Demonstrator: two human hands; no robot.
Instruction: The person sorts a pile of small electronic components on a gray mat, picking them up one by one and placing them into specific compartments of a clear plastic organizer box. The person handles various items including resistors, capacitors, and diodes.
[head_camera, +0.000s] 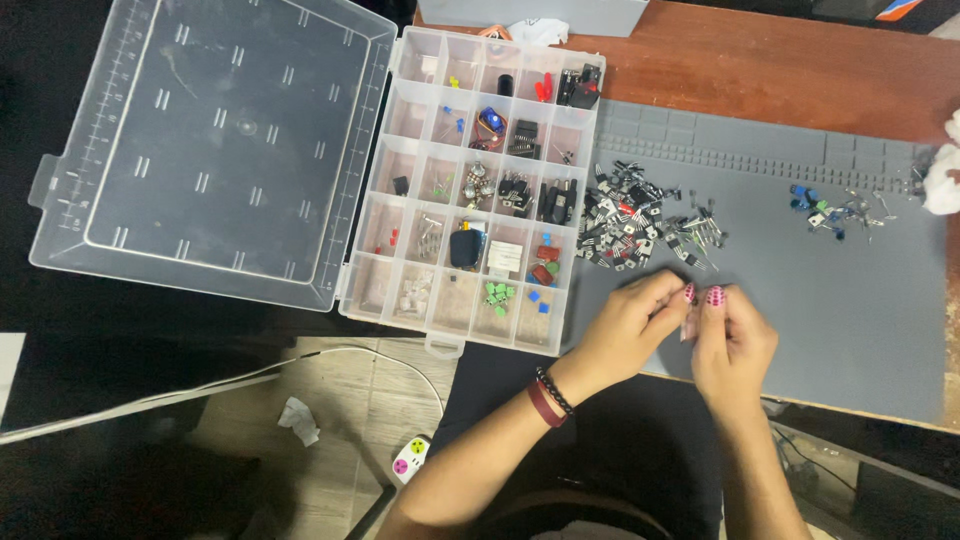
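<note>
Both hands, left hand (630, 325) and right hand (730, 335), pinch something too small to identify; organizer (480, 190) partly filled, pile of parts (640, 220) at frame centre unsorted on the mat (850, 320).

Electronic parts (640, 220) — dark, heaped, on mat

Bare-armed, pink-nailed hands (680, 335); dark beaded bracelet (553, 392) and maroon band (541, 404).
</note>
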